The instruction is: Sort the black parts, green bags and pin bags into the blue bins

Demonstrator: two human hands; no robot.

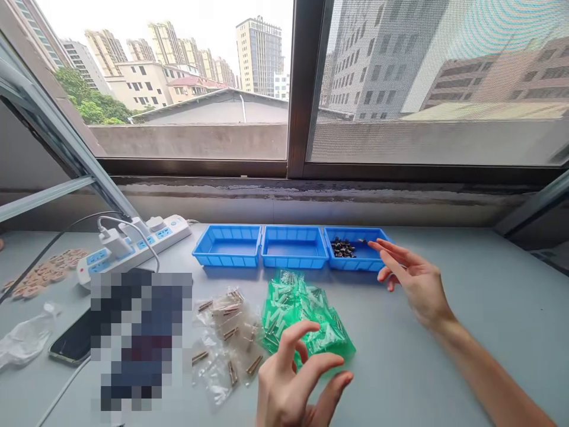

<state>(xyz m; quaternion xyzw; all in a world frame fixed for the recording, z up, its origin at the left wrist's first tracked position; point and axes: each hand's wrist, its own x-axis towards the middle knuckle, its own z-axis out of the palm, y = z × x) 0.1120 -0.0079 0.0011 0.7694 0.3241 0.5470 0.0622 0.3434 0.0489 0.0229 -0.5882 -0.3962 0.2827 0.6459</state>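
Observation:
Over the front edge of the right blue tray [371, 261], my right hand [413, 279] reaches with fingers stretched and apart. Just off its fingertips is a small dark piece [362, 241], which looks free of the hand. Several small black parts [343, 248] lie in a heap in that tray's left half. My left hand [297, 379] is in front of the green plastic packets [284, 302], fingers curved, with a wide gap between thumb and forefinger and nothing in it. Pale, slim pieces show through the green plastic. Left of them lie clear bags [217, 338] holding copper-coloured screw-like pieces.
A middle blue tray [294, 261] and a left blue tray [226, 260] adjoin the right one. At left are a white power strip [133, 246] with cables, a phone [73, 338], crumpled clear plastic [29, 338] and flat wooden pieces [48, 273]. A window frame [306, 89] rises behind.

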